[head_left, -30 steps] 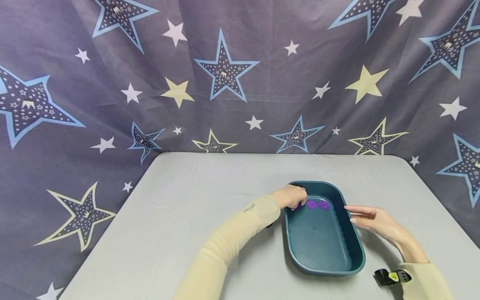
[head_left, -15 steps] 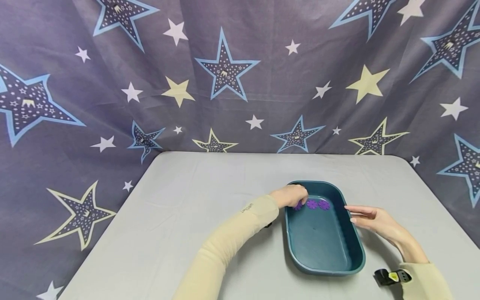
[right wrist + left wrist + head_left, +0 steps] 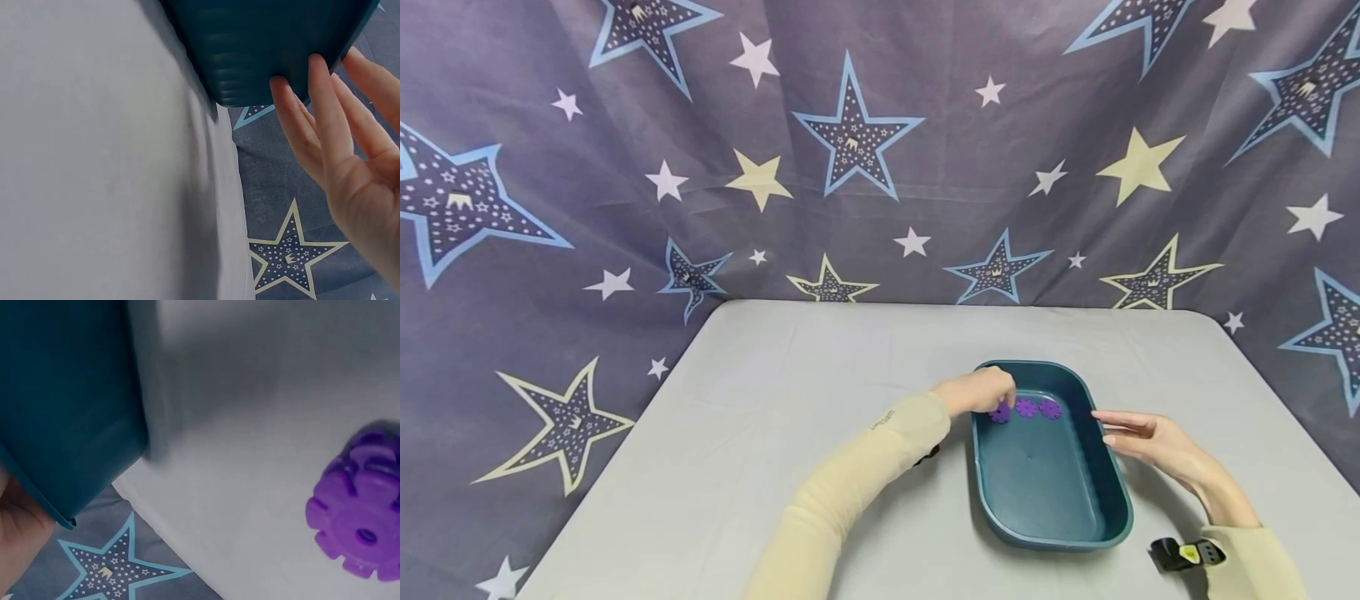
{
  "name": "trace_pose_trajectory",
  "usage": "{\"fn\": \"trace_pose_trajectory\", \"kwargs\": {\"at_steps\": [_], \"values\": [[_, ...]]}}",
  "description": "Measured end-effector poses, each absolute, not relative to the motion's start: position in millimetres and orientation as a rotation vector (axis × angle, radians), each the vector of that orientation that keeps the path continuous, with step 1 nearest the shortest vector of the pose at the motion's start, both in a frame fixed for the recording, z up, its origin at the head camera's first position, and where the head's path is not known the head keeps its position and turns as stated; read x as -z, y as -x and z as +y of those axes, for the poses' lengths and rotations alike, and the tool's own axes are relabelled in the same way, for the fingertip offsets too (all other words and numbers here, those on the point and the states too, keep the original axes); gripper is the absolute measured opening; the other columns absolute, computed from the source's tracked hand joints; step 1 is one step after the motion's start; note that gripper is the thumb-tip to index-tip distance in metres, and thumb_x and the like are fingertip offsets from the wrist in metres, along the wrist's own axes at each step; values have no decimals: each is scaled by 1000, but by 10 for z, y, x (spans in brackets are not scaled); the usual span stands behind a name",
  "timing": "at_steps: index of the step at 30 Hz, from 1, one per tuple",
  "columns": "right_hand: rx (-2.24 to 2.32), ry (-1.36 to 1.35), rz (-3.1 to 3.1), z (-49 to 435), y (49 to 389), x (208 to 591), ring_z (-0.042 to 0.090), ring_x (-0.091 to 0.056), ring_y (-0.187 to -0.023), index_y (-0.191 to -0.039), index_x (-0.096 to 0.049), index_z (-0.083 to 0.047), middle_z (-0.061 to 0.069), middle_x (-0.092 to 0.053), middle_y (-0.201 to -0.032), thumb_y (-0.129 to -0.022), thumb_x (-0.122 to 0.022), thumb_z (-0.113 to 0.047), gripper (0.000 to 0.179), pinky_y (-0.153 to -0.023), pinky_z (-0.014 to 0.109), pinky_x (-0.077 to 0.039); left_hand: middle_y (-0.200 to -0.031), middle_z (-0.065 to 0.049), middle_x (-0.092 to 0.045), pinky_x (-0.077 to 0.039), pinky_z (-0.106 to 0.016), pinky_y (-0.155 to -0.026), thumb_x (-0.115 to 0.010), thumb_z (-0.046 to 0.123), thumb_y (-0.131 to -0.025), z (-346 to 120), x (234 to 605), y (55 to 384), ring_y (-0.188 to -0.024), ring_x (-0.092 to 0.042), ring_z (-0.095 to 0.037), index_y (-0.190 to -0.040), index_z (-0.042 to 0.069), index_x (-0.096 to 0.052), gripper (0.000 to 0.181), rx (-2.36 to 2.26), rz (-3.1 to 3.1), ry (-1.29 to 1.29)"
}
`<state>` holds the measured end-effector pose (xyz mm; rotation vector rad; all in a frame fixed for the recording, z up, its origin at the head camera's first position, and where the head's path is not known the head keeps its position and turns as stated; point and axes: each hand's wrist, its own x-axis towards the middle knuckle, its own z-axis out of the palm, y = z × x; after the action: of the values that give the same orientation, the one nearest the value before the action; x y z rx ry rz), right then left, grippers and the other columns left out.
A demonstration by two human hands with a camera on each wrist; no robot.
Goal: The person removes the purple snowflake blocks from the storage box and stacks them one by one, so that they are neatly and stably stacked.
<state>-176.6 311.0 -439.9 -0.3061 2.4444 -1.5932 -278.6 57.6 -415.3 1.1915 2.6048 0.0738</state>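
A dark teal plastic tray (image 3: pixel 1037 492) stands on the grey-covered table. My left hand (image 3: pixel 977 390) reaches over its left rim with fingers bent down, pinching a purple notched building disc (image 3: pixel 999 413) near the tray floor. The thumb is hidden. Two more purple notched discs, a middle one (image 3: pixel 1027 408) and a right one (image 3: pixel 1050 409), lie beside it in a row at the far end. Outside the opposite wall, my right hand (image 3: pixel 1157 442) touches the tray with extended fingers; the right wrist view shows the fingertips (image 3: pixel 317 62) against the wall.
More purple notched discs (image 3: pixel 359 519), bunched together, appear at the right edge of the left wrist view, outside the tray; my forearm hides that spot in the head view. A star-patterned curtain (image 3: pixel 910 167) hangs behind the table's far edge.
My left hand has drawn back slightly left, and more of the disc under its fingers shows. My right hand stays at the tray wall. The head view has tilted slightly.
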Motion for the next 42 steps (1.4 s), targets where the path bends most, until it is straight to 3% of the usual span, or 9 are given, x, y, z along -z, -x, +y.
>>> {"fn": "trace_pose_trajectory", "kwargs": {"at_steps": [15,26,42], "values": [[1572,316,2473,3124,1757,4404,-3,-56,-92,-122,-47,7,-20,-58,-106,-84,-61,-17,48,-75,11,-43,-101,2,-65,-42,-9,-78,-52,-3,-84,491,4053,2732,-97,-56,-6,-99,11,-69,26,-270,2624,-1350],[1592,330,2460,3122,1760,4400,-3,-56,-91,-122,-47,8,-19,-59,-106,-84,-60,-15,47,-74,12,-44,-87,-1,-59,-40,-7,-69,-54,-3,-83,388,3968,2668,-83,-55,-8,-98,9,-69,24,-540,2596,-1330],[1601,327,2450,3111,1763,4393,-3,-56,-91,-121,-48,7,-19,-59,-105,-84,-60,-14,45,-74,11,-43,-87,-3,-60,-42,-8,-68,-57,0,-83,170,3857,2586,-79,-55,-5,-97,7,-69,20,-864,2566,-1241]]}}
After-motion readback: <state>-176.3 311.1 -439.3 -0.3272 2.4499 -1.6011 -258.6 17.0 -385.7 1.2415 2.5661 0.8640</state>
